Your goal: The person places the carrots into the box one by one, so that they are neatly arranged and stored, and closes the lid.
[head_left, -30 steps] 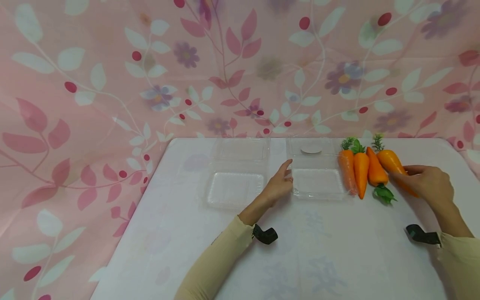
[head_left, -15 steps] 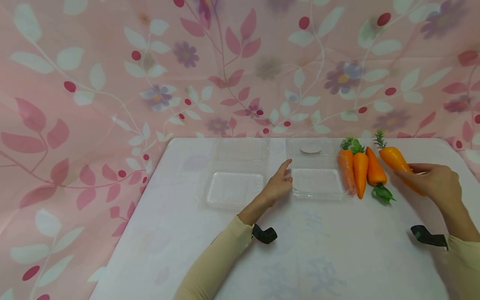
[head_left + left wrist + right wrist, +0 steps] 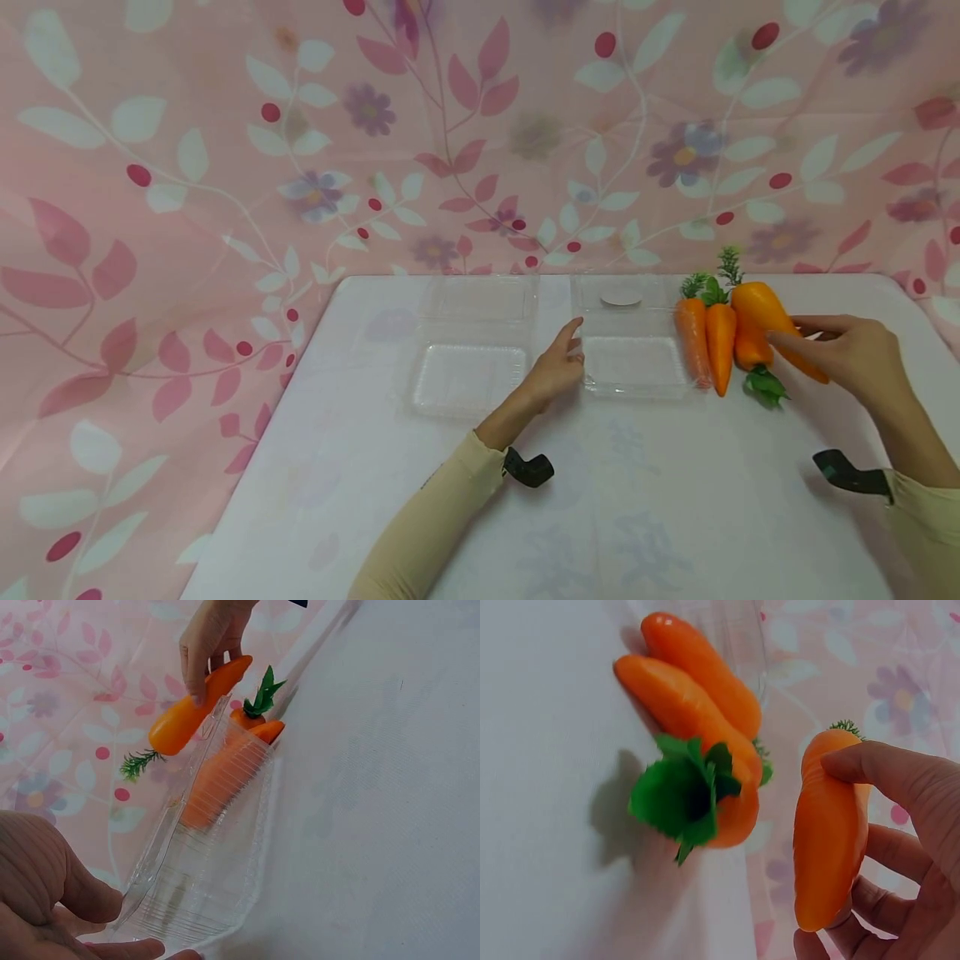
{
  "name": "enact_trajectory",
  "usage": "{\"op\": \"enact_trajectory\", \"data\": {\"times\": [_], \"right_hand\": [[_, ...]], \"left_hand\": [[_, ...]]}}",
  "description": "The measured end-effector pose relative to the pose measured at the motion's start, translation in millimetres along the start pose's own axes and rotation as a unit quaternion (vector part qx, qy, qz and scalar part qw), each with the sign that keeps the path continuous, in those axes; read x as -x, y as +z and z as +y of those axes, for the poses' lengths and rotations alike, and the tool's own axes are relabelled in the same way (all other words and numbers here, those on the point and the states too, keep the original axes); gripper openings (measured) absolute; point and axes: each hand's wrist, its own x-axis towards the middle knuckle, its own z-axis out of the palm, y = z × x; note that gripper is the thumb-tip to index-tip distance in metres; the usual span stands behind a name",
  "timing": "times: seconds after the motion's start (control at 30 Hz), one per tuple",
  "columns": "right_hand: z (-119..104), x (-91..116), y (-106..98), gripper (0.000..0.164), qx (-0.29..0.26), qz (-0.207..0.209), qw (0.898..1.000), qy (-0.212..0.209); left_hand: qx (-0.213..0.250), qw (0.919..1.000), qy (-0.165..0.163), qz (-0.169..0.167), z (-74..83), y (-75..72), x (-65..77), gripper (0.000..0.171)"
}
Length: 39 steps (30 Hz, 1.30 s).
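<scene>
My right hand [image 3: 862, 354] grips an orange toy carrot [image 3: 763, 308] by its tapering end, thumb on one side. The right wrist view shows this carrot [image 3: 829, 832] raised off the table, its feathery green top pointing away. Below and beside it lies a carrot with broad green leaves [image 3: 765, 387], partly covered in the head view. Two more carrots [image 3: 721, 346] lie to its left, the outermost behind the clear plastic edge. My left hand [image 3: 553, 371] holds the left edge of an open clear plastic container [image 3: 637, 362], thumb and fingers about its rim [image 3: 146, 874].
A second open clear container [image 3: 468, 379] stands left of the first, its lid folded back. Both lie on a white-covered table [image 3: 600, 517]. A pink floral cloth [image 3: 480, 125] hangs behind the table's far edge.
My right hand has lifted the carrot, first drawing it slightly right, then carrying it left over the leafy carrot. My left hand stays at the container's edge.
</scene>
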Motion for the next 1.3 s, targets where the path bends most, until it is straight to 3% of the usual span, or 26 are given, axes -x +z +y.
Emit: {"op": "enact_trajectory", "data": {"times": [0.13,0.47,0.63,1.3], "right_hand": [[-11,4,1,0.076,-0.012,-0.016,1.000,-0.004],[-27,9,7,0.067,-0.025,-0.045,0.996,-0.067],[-40,11,11,0.067,-0.022,-0.037,0.996,-0.081],[-76,12,29,0.061,-0.059,-0.073,0.988,-0.124]], "left_hand": [[0.001,1.0000,0.002,-0.002,0.2,0.0,0.3,0.063],[0.004,1.0000,0.000,-0.004,0.2,-0.2,2.6,0.064],[0.009,0.9999,0.002,-0.004,1.4,-0.8,3.0,0.064],[0.017,0.9998,0.000,-0.010,0.4,-1.7,1.7,0.064]]}}
